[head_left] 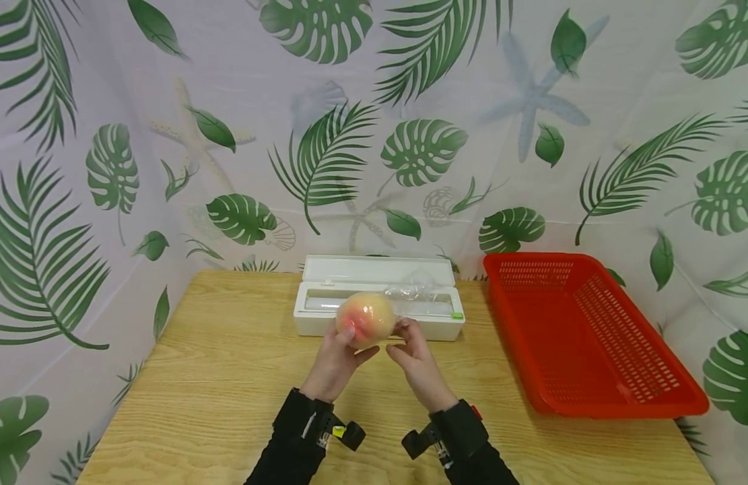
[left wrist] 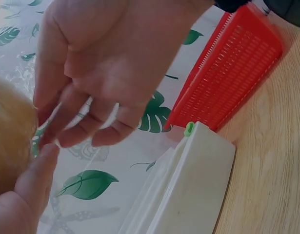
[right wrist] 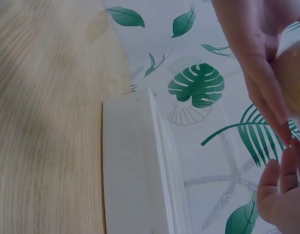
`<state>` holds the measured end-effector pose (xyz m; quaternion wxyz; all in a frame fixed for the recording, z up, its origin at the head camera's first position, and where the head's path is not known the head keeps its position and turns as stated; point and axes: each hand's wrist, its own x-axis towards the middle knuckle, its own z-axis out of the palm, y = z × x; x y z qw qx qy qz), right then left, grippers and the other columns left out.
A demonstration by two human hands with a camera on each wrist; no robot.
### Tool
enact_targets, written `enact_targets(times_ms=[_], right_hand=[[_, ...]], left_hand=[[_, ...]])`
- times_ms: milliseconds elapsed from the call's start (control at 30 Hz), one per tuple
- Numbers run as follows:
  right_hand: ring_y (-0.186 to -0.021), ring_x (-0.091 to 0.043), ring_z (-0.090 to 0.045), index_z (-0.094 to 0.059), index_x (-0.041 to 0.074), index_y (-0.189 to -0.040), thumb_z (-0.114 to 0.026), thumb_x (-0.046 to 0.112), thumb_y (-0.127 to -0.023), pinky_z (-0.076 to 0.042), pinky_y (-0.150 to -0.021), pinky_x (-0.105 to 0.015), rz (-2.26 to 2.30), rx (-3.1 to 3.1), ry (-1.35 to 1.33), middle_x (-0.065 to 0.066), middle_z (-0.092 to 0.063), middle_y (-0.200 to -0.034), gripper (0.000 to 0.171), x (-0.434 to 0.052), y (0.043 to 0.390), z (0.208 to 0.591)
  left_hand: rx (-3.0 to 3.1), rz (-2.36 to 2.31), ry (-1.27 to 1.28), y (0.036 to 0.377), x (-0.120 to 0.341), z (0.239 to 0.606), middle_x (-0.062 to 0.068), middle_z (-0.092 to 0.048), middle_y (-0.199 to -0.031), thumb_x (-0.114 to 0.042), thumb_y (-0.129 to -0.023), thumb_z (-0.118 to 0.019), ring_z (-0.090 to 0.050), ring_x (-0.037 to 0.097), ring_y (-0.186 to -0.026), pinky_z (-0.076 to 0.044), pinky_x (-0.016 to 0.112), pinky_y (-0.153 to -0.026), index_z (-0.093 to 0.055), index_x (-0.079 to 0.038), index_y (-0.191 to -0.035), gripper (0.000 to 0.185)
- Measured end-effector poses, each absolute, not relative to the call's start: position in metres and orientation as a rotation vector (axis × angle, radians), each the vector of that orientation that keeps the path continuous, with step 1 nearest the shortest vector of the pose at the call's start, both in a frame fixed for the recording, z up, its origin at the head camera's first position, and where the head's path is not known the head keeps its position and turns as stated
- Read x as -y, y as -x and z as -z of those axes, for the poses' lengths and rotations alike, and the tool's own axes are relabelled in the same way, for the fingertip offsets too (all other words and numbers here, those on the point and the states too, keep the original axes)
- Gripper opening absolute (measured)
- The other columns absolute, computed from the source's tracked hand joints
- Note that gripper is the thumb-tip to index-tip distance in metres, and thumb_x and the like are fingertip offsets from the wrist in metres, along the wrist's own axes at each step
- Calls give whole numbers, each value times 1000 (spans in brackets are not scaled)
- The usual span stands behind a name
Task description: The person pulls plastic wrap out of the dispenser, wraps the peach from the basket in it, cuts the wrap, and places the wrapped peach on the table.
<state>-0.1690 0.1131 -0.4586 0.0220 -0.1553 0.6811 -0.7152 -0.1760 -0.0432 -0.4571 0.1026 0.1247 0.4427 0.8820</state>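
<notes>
A pale peach (head_left: pixel 367 318) with a pink blush has clear plastic film over it and sits above the table in front of a white film dispenser box (head_left: pixel 374 327). My left hand (head_left: pixel 331 374) holds the peach from its left and underneath, thumb against the near side. At the peach's right side is my right hand (head_left: pixel 421 370), its fingers loosely bent at the wrapped surface and thumb apart from them. Loose film (head_left: pixel 417 288) bunches behind the right fingers, over the dispenser. In the left wrist view the right hand's fingers (left wrist: pixel 81 131) almost meet the left thumb.
The dispenser's lid (head_left: pixel 378 269) stands raised against the leaf-print backdrop (head_left: pixel 246 155), with a film roll (head_left: pixel 322 304) inside and a green slider (head_left: pixel 456 315) at its right end. A red plastic basket (head_left: pixel 576 409) stands at the right of the wooden table (head_left: pixel 216 377).
</notes>
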Motion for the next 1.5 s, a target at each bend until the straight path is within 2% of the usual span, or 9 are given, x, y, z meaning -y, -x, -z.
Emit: enact_targets(times_ms=[200,433,533,700,933,1067,1333,1400,1500], right_hand=[[-107,-31,-39,-35,-7,-121,-48,-1,-87,-39,-84,-29,2236,-2219,375,-19,-40,-119,37,-120,168,458],[-98,-18,-43,-33,-6,-123,-50,1,-87,-39,-79,-19,2533,-2291,193,-15,-42,-113,41,-143,167,451],[-89,-15,-44,-44,-10,-116,-53,-2,-85,-39,-73,-18,2515,-2457,303,-17,-47,-105,33,-149,165,442],[-68,-12,-42,-56,-11,-102,-58,-9,-79,-36,-57,-18,2232,-2732,530,-12,-49,-80,23,-144,155,416],[-67,-8,-43,-59,-9,-78,-58,-14,-76,-37,-54,-18,2130,-2834,687,-21,-54,-86,6,-138,154,410],[-65,-9,-41,-56,-9,-74,-55,-14,-78,-34,-53,-18,2152,-2850,711,-20,-52,-81,7,-137,156,411],[-68,-8,-42,-55,-7,-73,-56,-13,-79,-34,-57,-16,2181,-3076,586,-17,-51,-77,8,-150,164,434],[-74,-10,-45,-55,-8,-82,-55,-10,-81,-37,-60,-16,2190,-2997,546,-18,-52,-84,2,-154,167,440],[-93,-20,-48,-50,-7,-107,-54,-3,-85,-42,-72,-22,2168,-2807,467,-20,-50,-106,23,-159,170,443]], left_hand=[[-1391,-2651,-253,174,46,457,10,-38,-118,-17,-81,-51,-46,19,-101,-41,37,-85,-24,-7,-129,56],[-1448,-2662,-225,174,55,459,12,-35,-120,-9,-80,-51,-46,20,-102,-41,37,-85,-23,-4,-126,54],[-1462,-2648,-230,174,57,458,11,-36,-119,-10,-79,-51,-45,20,-102,-41,38,-84,-22,-3,-127,56],[-1483,-2607,-259,173,59,459,11,-36,-120,-11,-78,-51,-44,20,-102,-39,40,-85,-21,-3,-128,59],[-1470,-2560,-305,174,60,464,12,-35,-120,-15,-81,-54,-45,21,-100,-40,37,-83,-20,-5,-130,61],[-1495,-2515,-276,174,60,465,13,-34,-120,-19,-80,-63,-45,20,-99,-41,33,-81,-20,-6,-131,68],[-1514,-2567,-231,172,60,465,10,-42,-113,-14,-84,-55,-51,18,-96,-44,37,-81,-27,-3,-126,52],[-1510,-2568,-236,172,61,464,9,-43,-111,-15,-83,-56,-52,17,-95,-44,37,-81,-27,-2,-125,52],[-1524,-2562,-230,172,62,465,9,-44,-110,-14,-83,-55,-52,17,-95,-44,37,-81,-28,-2,-124,51]])
